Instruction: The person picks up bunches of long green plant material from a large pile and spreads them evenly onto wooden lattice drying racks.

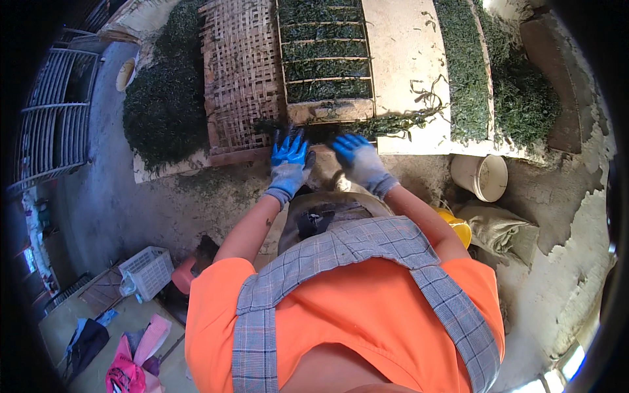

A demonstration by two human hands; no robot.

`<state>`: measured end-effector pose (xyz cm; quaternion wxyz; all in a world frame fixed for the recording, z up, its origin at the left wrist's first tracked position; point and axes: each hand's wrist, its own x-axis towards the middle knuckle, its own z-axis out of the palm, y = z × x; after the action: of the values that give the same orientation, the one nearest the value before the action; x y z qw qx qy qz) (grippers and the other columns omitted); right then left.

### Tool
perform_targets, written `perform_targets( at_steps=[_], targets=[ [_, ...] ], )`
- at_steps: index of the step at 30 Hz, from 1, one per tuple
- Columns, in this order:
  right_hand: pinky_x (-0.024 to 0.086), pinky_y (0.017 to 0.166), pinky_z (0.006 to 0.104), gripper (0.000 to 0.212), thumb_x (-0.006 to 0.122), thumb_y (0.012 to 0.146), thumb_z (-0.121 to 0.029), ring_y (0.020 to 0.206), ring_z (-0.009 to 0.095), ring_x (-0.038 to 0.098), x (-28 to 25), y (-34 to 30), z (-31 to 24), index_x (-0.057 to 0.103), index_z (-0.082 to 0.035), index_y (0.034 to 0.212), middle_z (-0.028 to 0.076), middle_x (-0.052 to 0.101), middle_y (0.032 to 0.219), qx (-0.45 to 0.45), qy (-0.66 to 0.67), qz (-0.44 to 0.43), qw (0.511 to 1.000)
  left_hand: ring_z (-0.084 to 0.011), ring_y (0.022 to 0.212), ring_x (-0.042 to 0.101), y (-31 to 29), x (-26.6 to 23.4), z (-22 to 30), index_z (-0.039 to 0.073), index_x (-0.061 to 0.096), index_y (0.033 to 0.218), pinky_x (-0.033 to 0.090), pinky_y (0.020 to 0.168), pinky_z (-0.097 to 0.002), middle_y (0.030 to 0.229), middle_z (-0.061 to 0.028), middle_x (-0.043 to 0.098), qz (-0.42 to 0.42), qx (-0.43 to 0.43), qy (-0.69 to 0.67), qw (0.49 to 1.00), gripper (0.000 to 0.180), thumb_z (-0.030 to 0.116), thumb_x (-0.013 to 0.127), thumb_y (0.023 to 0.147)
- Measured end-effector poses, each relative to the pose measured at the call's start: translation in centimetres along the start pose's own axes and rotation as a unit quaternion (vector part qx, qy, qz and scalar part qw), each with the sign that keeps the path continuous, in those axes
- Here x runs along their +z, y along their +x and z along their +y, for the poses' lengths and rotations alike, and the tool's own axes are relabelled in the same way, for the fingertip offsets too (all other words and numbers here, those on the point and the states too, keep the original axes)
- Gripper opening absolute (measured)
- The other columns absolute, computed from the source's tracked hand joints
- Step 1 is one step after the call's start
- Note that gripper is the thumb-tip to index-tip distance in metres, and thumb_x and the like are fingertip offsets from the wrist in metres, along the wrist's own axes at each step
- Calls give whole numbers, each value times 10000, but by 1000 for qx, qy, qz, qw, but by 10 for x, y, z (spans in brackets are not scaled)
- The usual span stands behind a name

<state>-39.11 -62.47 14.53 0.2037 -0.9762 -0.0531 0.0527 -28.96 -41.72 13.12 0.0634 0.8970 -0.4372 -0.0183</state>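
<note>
My left hand (288,160) and my right hand (362,160) wear gloves with blue fingers and grey-white palms and backs. Both reach to the near edge of the work surface, fingers stretched out and spread. Under and between the fingertips lies a strip of dark green shredded leaves, perhaps seaweed (386,123). Just beyond is a wooden slatted frame (332,110), its compartments filled with the same green stuff. A woven bamboo mat (242,78) lies to its left, and a pale board (406,59) with loose strands lies to its right. Neither hand visibly grips anything.
Green heaps (164,105) flank the surface. Below its right side are a white bucket (481,177), a yellow container (455,226) and a sack (501,229). At the left are a metal rack (56,111), a white crate (147,272) and cloths (131,360).
</note>
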Motion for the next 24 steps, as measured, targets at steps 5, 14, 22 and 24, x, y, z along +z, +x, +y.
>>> perform_targets(
  at_steps=[5, 14, 22, 24],
  targets=[
    [415, 1021, 450, 461, 570, 813, -219, 1245, 355, 491, 48, 51, 4, 585, -66, 1248, 184, 524, 1357, -30, 54, 36, 997, -342, 1446, 193, -6, -35, -41, 137, 380, 1469, 97, 1174, -509, 1556, -134, 259, -73, -104, 87, 988, 879, 537, 680, 745],
    [414, 1014, 477, 464, 570, 819, -233, 1276, 377, 451, 72, 77, -14, 560, -104, 1264, 135, 469, 1422, -95, 9, 17, 995, -313, 1436, 222, 54, -34, -53, 179, 475, 1379, 103, 1187, -480, 1526, -134, 304, -259, -96, 97, 956, 635, 274, 628, 770],
    [448, 984, 444, 482, 621, 759, -162, 1189, 361, 522, 30, 69, -18, 599, -133, 1240, 154, 571, 1274, -37, 97, -72, 992, -337, 936, 633, 102, -105, -23, 14, 583, 1211, 511, 846, -376, 1068, -187, 669, -259, -34, -368, 892, 442, 250, 695, 854],
    [481, 943, 423, 375, 594, 783, -150, 1076, 363, 590, 33, 51, 1, 651, -91, 1148, 174, 637, 1148, -86, 138, 57, 985, -322, 1059, 597, 106, -105, -25, 64, 570, 1245, 467, 938, -395, 1176, -166, 628, -195, -5, -403, 894, 371, 226, 586, 912]
  ],
)
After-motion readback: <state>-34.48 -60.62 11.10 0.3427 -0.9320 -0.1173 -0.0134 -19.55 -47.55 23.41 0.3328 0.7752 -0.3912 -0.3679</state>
